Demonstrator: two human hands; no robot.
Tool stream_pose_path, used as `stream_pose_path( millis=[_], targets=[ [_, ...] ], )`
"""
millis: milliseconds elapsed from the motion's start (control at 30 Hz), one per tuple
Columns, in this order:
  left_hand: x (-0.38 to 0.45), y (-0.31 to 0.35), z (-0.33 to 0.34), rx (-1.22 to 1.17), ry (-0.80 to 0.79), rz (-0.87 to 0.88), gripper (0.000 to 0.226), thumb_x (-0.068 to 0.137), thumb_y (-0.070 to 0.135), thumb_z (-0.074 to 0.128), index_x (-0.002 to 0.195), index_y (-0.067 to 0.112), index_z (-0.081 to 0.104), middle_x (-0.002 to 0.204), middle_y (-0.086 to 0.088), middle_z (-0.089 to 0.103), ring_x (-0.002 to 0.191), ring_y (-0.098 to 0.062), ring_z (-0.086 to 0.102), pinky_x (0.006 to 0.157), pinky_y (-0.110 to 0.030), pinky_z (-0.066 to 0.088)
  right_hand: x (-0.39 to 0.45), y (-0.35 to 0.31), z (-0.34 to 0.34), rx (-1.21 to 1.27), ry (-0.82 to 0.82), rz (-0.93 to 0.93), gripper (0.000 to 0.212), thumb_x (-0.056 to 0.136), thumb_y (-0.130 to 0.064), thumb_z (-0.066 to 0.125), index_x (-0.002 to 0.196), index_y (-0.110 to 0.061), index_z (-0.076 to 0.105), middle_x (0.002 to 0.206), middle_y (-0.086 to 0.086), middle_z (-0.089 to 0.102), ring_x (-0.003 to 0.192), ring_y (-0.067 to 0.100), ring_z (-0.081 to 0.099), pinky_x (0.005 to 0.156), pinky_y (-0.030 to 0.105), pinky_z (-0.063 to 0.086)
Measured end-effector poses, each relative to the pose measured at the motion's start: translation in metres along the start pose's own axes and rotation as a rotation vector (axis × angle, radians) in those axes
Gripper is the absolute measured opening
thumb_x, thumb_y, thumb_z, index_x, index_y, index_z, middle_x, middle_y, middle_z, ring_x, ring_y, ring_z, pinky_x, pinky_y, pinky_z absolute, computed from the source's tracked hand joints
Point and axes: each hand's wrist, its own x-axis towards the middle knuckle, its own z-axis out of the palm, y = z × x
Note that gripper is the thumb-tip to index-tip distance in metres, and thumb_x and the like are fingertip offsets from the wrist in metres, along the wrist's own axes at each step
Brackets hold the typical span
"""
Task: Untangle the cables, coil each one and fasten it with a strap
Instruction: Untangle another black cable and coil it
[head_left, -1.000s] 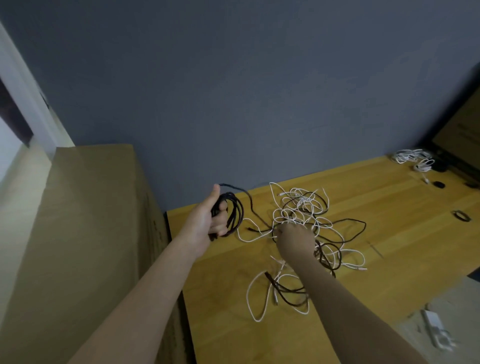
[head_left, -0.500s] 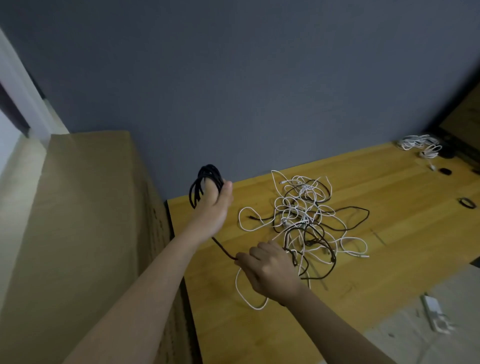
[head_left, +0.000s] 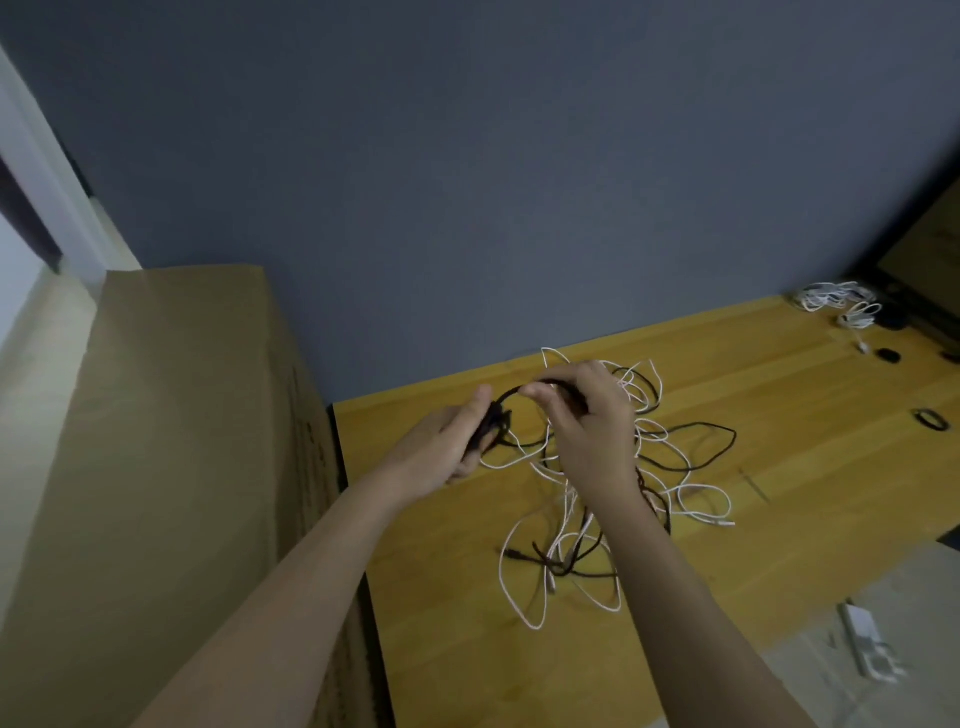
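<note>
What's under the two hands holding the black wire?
Below the left hand and right hand holding the black cable lies the tangled pile on the table. The part beneath the hands is hidden.

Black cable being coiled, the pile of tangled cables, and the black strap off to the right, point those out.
black cable (head_left: 511, 396), head view, on the arc between both hands.
tangled cables (head_left: 696, 470), head view, on a black loop of the pile.
black strap (head_left: 931, 419), head view, on its ring.

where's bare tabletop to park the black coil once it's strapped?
Bare table lies right of the cable tangle, up to the small black loop. The near strip by the left edge below the left hand is also bare. Crowded: the middle, under both hands holding the black coil, and the far right corner with white cable bundles.
</note>
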Motion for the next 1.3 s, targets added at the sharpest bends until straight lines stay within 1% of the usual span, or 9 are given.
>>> stream_pose_path(
  millis=[133, 267, 433, 567, 833, 933, 1067, 1200, 1300],
  targets=[
    [0.0, 0.011, -0.002, -0.32, -0.096, -0.02, 0.059, 0.092, 0.058, 0.009, 0.064, 0.015, 0.038, 0.039, 0.006, 0.026, 0.035, -0.01, 0.019, 0.041, -0.02, 0.025, 0.006, -0.003, 0.008, 0.319, -0.381, 0.414, 0.02, 0.093, -0.032, 0.057, 0.104, -0.021, 0.069, 0.101, -0.006, 0.07, 0.094, -0.003, 0.063, 0.082, 0.013, 0.045],
    [-0.001, 0.012, -0.005, -0.432, -0.015, -0.059, 0.056, 0.09, 0.06, 0.022, 0.059, 0.015, 0.035, 0.039, 0.005, 0.021, 0.035, -0.011, 0.014, 0.043, -0.024, 0.021, -0.005, 0.002, 0.019, 0.395, -0.599, 0.669, 0.076, 0.079, -0.081, 0.04, 0.113, -0.019, 0.066, 0.113, 0.001, 0.069, 0.113, 0.016, 0.06, 0.103, 0.039, 0.041],
    [0.004, 0.013, -0.008, -0.456, 0.249, -0.147, 0.056, 0.097, 0.052, 0.036, 0.059, 0.012, 0.04, 0.042, 0.005, 0.024, 0.038, -0.013, 0.021, 0.05, -0.026, 0.032, -0.021, -0.014, 0.026, 0.421, -0.404, 0.494, 0.043, 0.09, -0.058, 0.04, 0.078, -0.019, 0.055, 0.068, -0.006, 0.052, 0.06, 0.004, 0.045, 0.062, 0.02, 0.035],
    [0.005, 0.007, -0.007, -0.412, 0.156, -0.122, 0.056, 0.099, 0.053, 0.028, 0.071, 0.011, 0.052, 0.046, 0.005, 0.034, 0.042, -0.012, 0.034, 0.065, -0.028, 0.042, -0.02, -0.019, 0.038, 0.352, -0.21, 0.468, 0.041, 0.09, -0.051, 0.033, 0.073, -0.016, 0.047, 0.05, -0.013, 0.039, 0.048, 0.004, 0.033, 0.049, 0.018, 0.028],
    [0.0, 0.005, -0.017, -0.487, -0.052, -0.161, 0.039, 0.103, 0.032, 0.034, 0.09, 0.008, 0.062, 0.062, 0.002, 0.056, 0.073, -0.016, 0.063, 0.073, -0.027, 0.053, -0.011, -0.006, 0.027, 0.255, -0.357, 0.44, 0.046, 0.09, -0.055, 0.033, 0.07, -0.019, 0.052, 0.051, -0.012, 0.043, 0.051, 0.007, 0.039, 0.054, 0.021, 0.034],
    [-0.002, 0.011, -0.013, -0.637, -0.061, -0.212, 0.037, 0.104, 0.026, 0.031, 0.08, 0.008, 0.053, 0.053, 0.001, 0.044, 0.055, -0.016, 0.056, 0.062, -0.027, 0.052, -0.01, -0.011, 0.026, 0.231, -0.357, 0.384, 0.043, 0.09, -0.052, 0.033, 0.065, -0.02, 0.047, 0.046, -0.012, 0.041, 0.047, 0.005, 0.036, 0.051, 0.018, 0.03],
    [0.002, 0.016, -0.003, -0.69, 0.056, -0.166, 0.039, 0.104, 0.031, 0.032, 0.072, 0.013, 0.045, 0.048, 0.007, 0.025, 0.039, -0.008, 0.023, 0.046, -0.021, 0.036, -0.01, -0.016, 0.028, 0.315, -0.303, 0.38, 0.047, 0.091, -0.051, 0.035, 0.067, -0.012, 0.048, 0.052, -0.009, 0.043, 0.049, 0.007, 0.039, 0.052, 0.018, 0.033],
    [0.006, 0.013, -0.006, -0.657, 0.249, -0.096, 0.041, 0.102, 0.039, 0.037, 0.071, 0.013, 0.045, 0.048, 0.01, 0.024, 0.041, -0.007, 0.022, 0.042, -0.018, 0.029, -0.01, -0.012, 0.022, 0.45, -0.337, 0.469, 0.044, 0.094, -0.047, 0.036, 0.106, -0.011, 0.059, 0.071, -0.003, 0.061, 0.057, 0.009, 0.046, 0.053, 0.019, 0.037],
    [0.007, 0.009, -0.017, -0.701, 0.402, -0.065, 0.04, 0.102, 0.039, 0.035, 0.072, 0.014, 0.046, 0.046, 0.011, 0.026, 0.041, -0.007, 0.025, 0.044, -0.019, 0.03, -0.026, 0.012, 0.016, 0.332, -0.436, 0.487, 0.026, 0.098, -0.033, 0.046, 0.111, -0.014, 0.059, 0.073, -0.003, 0.065, 0.052, 0.002, 0.046, 0.053, 0.014, 0.037]
  ],
)
